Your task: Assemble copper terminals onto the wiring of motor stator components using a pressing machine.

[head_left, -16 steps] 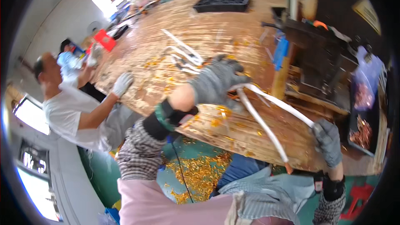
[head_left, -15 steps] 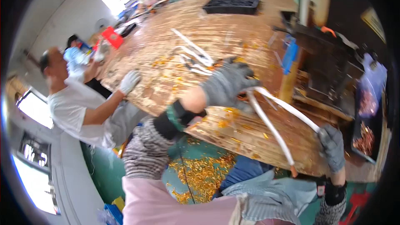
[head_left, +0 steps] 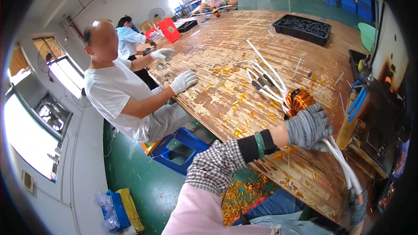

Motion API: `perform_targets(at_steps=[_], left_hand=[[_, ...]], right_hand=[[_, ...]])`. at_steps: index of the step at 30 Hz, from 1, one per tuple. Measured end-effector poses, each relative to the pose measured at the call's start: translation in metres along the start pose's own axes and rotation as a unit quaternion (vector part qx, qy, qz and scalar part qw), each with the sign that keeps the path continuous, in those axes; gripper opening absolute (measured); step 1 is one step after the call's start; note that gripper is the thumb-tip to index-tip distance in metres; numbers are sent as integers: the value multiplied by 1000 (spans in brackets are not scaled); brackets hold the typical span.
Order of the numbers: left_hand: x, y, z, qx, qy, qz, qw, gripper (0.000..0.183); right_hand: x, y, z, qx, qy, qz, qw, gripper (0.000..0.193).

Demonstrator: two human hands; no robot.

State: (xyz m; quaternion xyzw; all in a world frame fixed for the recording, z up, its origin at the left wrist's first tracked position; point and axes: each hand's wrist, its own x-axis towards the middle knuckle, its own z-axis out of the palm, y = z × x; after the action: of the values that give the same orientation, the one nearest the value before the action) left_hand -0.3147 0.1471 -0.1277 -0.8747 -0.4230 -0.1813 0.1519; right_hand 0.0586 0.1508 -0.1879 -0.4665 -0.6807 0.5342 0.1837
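Observation:
My left hand (head_left: pixel 310 127), in a grey knit glove, is closed around the near side of a ring-shaped copper wire coil (head_left: pixel 298 101) resting by the table's right part. Several white sleeved leads (head_left: pixel 264 72) fan out from the coil's far side, some with black sections. On the near side, white leads (head_left: pixel 342 163) run from under the left hand toward the lower right. There my right hand (head_left: pixel 358 212), also grey-gloved and partly blurred, is closed about their ends, where a copper-coloured tip shows. The left palm side is hidden.
Yellow scraps litter the worn wooden table (head_left: pixel 209 67) and the floor. A black tray (head_left: pixel 302 29) of dark pieces stands at the far right. A co-worker with white gloves (head_left: pixel 185 81) sits at left; blue-handled pliers (head_left: pixel 357 100) and a dark machine are at right.
The view has swung left, shifting the scene rightward. The coil, largely hidden before, now shows beyond my left hand. The near leads, spread apart before, now lie close together.

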Motion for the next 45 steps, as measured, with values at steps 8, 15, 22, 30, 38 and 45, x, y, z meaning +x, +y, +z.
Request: perform_targets(at_steps=[8, 15, 22, 30, 38, 45], left_hand=[[9, 14, 9, 13, 48, -95, 994, 34], [3, 13, 8, 16, 55, -61, 997, 36], [3, 13, -1, 15, 22, -66, 997, 40], [17, 19, 3, 5, 41, -44, 998, 44], [13, 21, -18, 13, -73, -104, 992, 59], [51, 31, -15, -173, -275, -171, 930, 51]], right_hand=[[-29, -4, 58, -178, -22, -244, 953, 24], [-29, -8, 57, -157, -18, -82, 984, 16], [-53, -130, 32, -506, 270, -303, 761, 38], [27, -133, 43, -584, 289, -387, 652, 25], [-5, -116, 53, -582, 130, -133, 792, 26], [-37, -101, 49, -316, 129, -222, 913, 48]])
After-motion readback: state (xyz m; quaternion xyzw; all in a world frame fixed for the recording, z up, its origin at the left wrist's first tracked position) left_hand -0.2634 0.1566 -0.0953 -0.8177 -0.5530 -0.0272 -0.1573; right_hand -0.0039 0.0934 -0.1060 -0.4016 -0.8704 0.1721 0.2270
